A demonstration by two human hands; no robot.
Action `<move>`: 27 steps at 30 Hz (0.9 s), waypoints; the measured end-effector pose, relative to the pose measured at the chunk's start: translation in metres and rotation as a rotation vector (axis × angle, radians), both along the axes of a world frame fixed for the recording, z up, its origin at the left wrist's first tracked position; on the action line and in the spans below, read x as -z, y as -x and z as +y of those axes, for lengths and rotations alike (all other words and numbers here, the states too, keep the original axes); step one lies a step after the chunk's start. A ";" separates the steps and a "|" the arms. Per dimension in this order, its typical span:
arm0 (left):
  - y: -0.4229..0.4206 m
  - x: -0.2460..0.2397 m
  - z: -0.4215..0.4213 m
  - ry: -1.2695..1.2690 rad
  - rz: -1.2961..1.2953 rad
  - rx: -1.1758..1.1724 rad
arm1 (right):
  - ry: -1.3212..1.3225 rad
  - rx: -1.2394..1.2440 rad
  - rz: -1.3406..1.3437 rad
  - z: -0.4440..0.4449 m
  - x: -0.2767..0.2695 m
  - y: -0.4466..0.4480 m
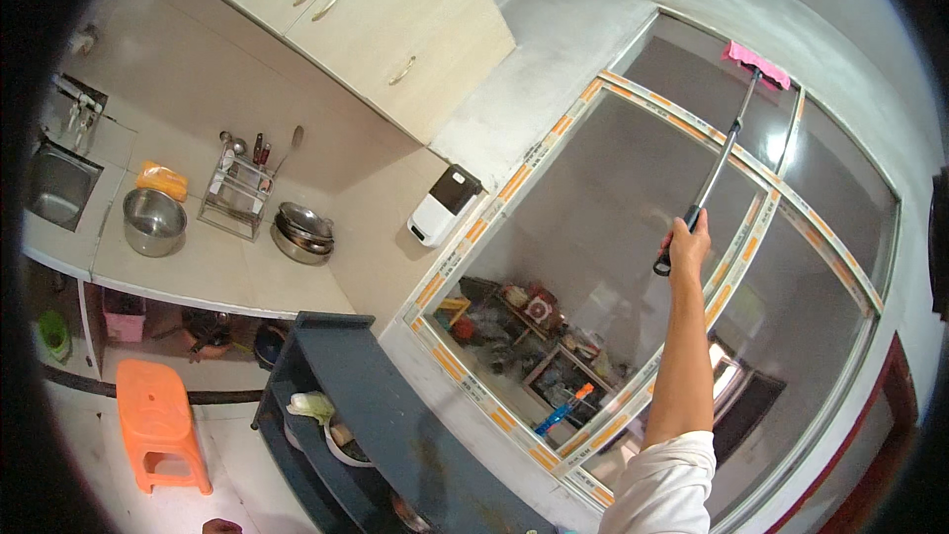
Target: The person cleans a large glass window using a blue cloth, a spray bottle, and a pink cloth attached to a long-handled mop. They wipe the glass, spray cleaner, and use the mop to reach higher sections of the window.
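Note:
My right hand (686, 246) is closed around the black grip of a telescopic window-cleaning pole (717, 167), with the arm stretched upward. At the pole's far end, a pink cloth cleaning head (756, 64) lies along the top edge of the upper window pane (689, 59). The large glass pane (593, 185) below is framed in white strips with orange-printed protective tape. Low on this pane a blue spray bottle (561, 414) with an orange nozzle shows; I cannot tell which side of the glass it is on. A small brownish shape at the bottom edge may be part of my left hand.
Below the window runs a dark grey shelf unit (415, 415) holding vegetables. An orange plastic stool (154, 415) stands on the floor. The counter (222, 267) bears a steel pot (153, 222), utensil rack (239, 189) and stacked pans (302, 233). Wall cabinets (385, 22) jut out above.

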State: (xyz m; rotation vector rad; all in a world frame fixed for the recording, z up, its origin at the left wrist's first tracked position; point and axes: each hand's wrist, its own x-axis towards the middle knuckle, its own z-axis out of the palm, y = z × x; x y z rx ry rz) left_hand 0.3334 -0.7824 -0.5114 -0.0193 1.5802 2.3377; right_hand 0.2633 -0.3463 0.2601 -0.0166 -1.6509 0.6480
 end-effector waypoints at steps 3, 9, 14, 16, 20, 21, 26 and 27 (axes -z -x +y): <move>-0.002 -0.029 0.004 0.079 -0.075 -0.004 | -0.001 -0.054 0.020 -0.007 0.006 0.021; -0.002 -0.025 0.017 0.017 -0.299 -0.058 | 0.005 -0.042 0.032 -0.009 0.023 0.064; 0.003 -0.035 0.034 0.102 -0.321 -0.085 | -0.006 -0.010 0.020 0.002 0.039 0.095; 0.004 -0.041 0.041 0.131 -0.324 -0.089 | -0.004 0.004 0.007 0.007 0.045 0.104; 0.012 -0.052 0.052 0.178 -0.320 -0.089 | -0.011 -0.011 -0.003 0.015 0.055 0.116; 0.014 -0.054 0.057 0.193 -0.309 -0.087 | -0.015 -0.021 -0.002 0.016 0.058 0.118; 0.025 -0.071 0.065 0.155 -0.331 -0.053 | -0.065 0.005 -0.040 0.042 0.090 0.122; 0.028 -0.070 0.065 0.166 -0.317 -0.010 | -0.045 0.016 -0.063 0.046 0.097 0.119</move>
